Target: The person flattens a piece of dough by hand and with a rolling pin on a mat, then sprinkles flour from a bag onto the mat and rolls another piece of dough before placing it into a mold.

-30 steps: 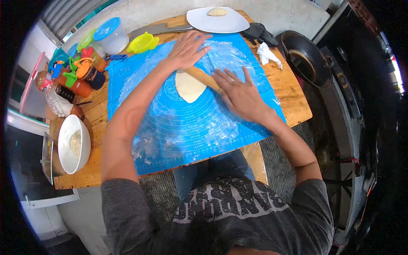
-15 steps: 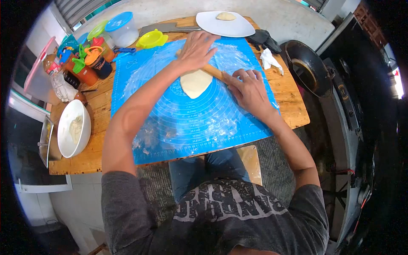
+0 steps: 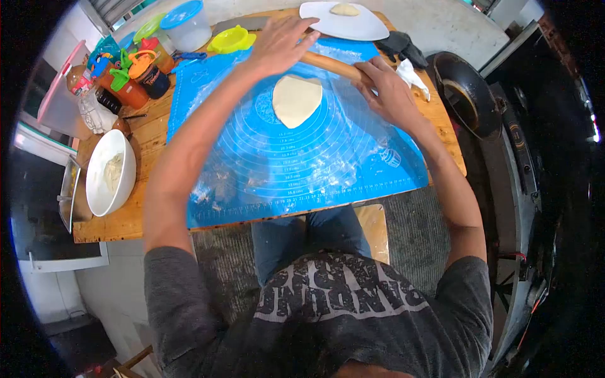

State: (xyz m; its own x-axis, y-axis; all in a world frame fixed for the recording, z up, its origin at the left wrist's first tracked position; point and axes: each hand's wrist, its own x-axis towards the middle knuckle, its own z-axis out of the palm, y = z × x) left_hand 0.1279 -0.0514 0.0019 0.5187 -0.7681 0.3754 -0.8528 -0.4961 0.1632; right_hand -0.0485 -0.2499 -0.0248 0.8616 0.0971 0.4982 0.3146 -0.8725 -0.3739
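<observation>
A light wooden rolling pin point(image 3: 335, 65) lies slantwise beyond the far edge of a flattened piece of dough point(image 3: 297, 101). My left hand point(image 3: 283, 45) is over the pin's left end, hiding it, with thumb and forefinger reaching past the wood. My right hand point(image 3: 389, 91) grips the other end, fingers bent over it. The pale dough, rounded with a narrower near end, rests on a blue mat point(image 3: 302, 160) printed with circles and rulers and dusted with flour.
A white plate point(image 3: 365, 28) with a dough piece stands at the back. On the left are a white bowl point(image 3: 129, 170) with dough, several bottles point(image 3: 129, 94) and a blue-lidded tub point(image 3: 189, 34). A yellow-green dish point(image 3: 232, 41) sits behind the mat; a dark wok point(image 3: 463, 94) is at right.
Both hands have moved the rolling pin away from me, off the dough, and its whole outline now shows. The view has shifted slightly.
</observation>
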